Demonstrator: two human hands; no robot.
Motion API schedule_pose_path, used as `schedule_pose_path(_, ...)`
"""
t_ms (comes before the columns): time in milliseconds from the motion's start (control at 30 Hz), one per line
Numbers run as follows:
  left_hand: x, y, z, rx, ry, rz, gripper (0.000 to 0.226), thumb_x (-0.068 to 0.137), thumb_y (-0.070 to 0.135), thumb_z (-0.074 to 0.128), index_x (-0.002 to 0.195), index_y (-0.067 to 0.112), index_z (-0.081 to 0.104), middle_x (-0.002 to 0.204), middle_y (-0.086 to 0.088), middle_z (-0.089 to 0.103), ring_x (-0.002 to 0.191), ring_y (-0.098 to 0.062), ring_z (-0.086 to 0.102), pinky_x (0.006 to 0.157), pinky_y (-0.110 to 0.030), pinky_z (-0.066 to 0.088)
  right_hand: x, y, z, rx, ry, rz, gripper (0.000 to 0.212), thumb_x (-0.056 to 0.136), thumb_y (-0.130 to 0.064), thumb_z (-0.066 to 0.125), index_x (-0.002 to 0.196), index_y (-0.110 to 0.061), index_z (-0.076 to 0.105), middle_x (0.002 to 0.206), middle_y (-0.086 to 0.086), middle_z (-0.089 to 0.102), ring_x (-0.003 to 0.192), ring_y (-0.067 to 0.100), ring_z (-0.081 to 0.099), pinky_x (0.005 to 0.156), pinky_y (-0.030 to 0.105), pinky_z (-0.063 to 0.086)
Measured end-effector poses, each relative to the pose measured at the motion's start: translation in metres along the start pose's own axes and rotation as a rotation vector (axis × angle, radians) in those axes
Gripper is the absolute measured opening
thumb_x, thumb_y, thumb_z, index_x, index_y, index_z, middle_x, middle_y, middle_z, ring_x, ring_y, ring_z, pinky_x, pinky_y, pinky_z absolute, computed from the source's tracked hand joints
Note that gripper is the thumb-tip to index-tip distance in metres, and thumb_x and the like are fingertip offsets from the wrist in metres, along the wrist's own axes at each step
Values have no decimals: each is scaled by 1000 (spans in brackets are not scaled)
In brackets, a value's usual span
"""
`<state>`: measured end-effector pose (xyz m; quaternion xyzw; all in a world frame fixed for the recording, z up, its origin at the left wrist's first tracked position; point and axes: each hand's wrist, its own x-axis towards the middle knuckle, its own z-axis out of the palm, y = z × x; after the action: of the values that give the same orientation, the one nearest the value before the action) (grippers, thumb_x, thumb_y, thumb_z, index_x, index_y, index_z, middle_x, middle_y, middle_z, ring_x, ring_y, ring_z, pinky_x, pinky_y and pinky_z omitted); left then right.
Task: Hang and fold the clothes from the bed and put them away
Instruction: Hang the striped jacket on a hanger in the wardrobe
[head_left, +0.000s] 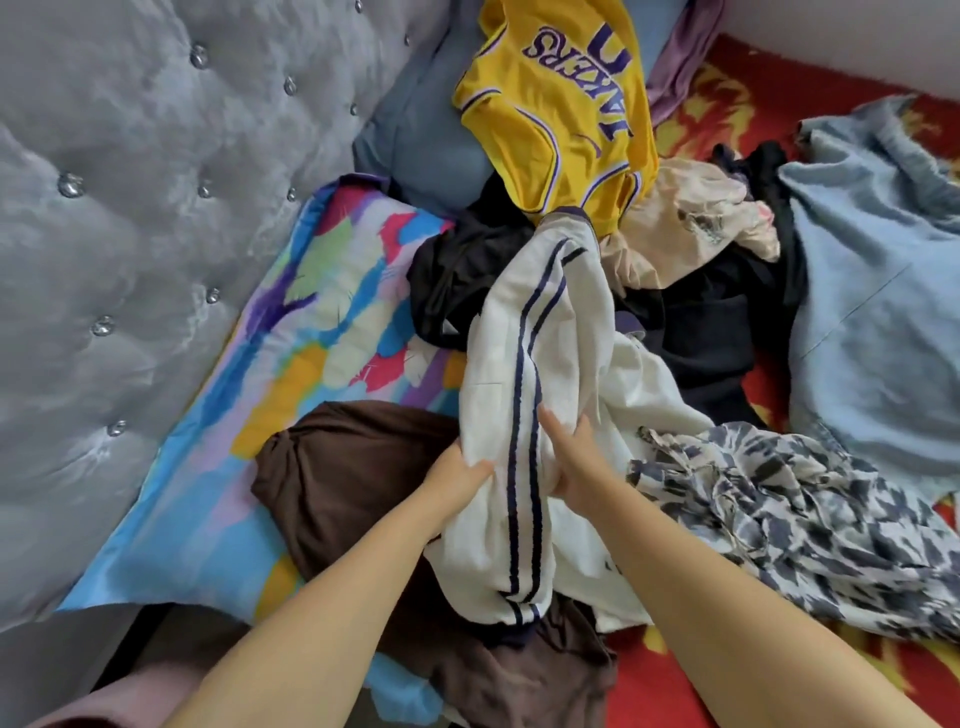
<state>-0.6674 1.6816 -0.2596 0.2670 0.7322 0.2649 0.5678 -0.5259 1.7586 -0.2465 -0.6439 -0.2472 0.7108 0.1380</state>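
Head view looks down on a bed piled with clothes, where both hands hold one white garment (524, 364) with two navy stripes running down it. That garment lies bunched near the middle of the pile and drapes toward the person between the forearms. Left hand (457, 480) grips its left edge, thumb on top of the cloth and fingers tucked beneath. Right hand (574, 457) pinches a fold just to the right of the stripes, fingers curled into the fabric. The two hands sit close together with the striped band between them.

Under the white garment's lower end lies a brown garment (337, 467), resting partly on a multicoloured pillow (291, 332). Beyond it are a black garment (711, 332) and a yellow jersey (556, 104) with purple lettering. A blue-and-white patterned cloth (779, 514) spreads just right of the right hand, and a pale blue garment (878, 291) lies farther right on the red patterned bedcover (737, 98). A grey tufted headboard (130, 208) fills the left side.
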Motion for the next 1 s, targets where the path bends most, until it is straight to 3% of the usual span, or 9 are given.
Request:
schedule_pose_path(133,-37,22,15,209,-83,143,49,89,28,49,137,24,47,124,-5,62,112,-23,57,98,-35,46,-28,-14,-3,-125,-196,-126,70,81,-57,65,141,-30,41,133,-1,57,120,22,56,101,46,47)
schedule_pose_path(300,-98,50,35,300,-31,291,37,92,33,52,129,32,51,97,15,63,89,-2,59,73,-19,47,-81,-34,-15,-339,-196,-329,25,84,-23,67,108,-26,62,90,-6,73,78,6,70,60,19,53)
schedule_pose_path(433,-163,43,56,91,-122,419,35,94,37,56,129,35,49,116,20,63,111,1,57,96,-20,45,-137,-29,-43,-454,-199,-491,19,82,-15,60,97,-26,63,80,-5,73,69,7,70,53,17,51)
schedule_pose_path(500,-197,34,66,-165,-95,449,25,98,29,51,122,27,60,104,18,68,102,1,61,90,-16,47,-177,-29,-70,-518,-234,-558,19,79,-16,59,94,-26,65,79,-4,74,69,11,71,55,21,53)
schedule_pose_path(600,-235,25,72,-338,223,430,27,99,12,47,86,13,72,76,2,69,74,-14,63,68,-20,50,-240,-33,-122,-597,-310,-663,21,70,-19,61,89,-23,70,79,-2,73,69,13,70,60,26,54)
schedule_pose_path(667,-250,25,69,-267,473,441,25,96,2,48,86,14,68,82,-3,68,80,-19,62,69,-19,49,-286,-38,-159,-619,-372,-715,19,68,-15,62,83,-21,72,75,-2,72,65,12,68,55,24,53)
schedule_pose_path(733,-265,32,70,-157,587,435,28,92,0,51,116,11,59,105,-9,65,101,-26,60,84,-28,48,-337,-40,-197,-637,-413,-759,20,64,-12,62,82,-15,71,72,1,71,60,12,67,50,22,51)
schedule_pose_path(867,-293,63,95,61,606,515,91,78,8,75,150,4,19,144,-21,39,127,-36,45,105,-46,38,-422,-33,-263,-596,-423,-814,32,41,-15,71,71,-23,76,65,0,69,54,12,65,44,21,49)
schedule_pose_path(1000,-318,90,120,95,495,503,57,77,32,73,123,3,57,117,-19,62,112,-31,59,87,-37,46,-462,-15,-310,-544,-425,-773,34,28,-19,71,61,-28,76,57,-1,68,49,10,65,40,18,47)
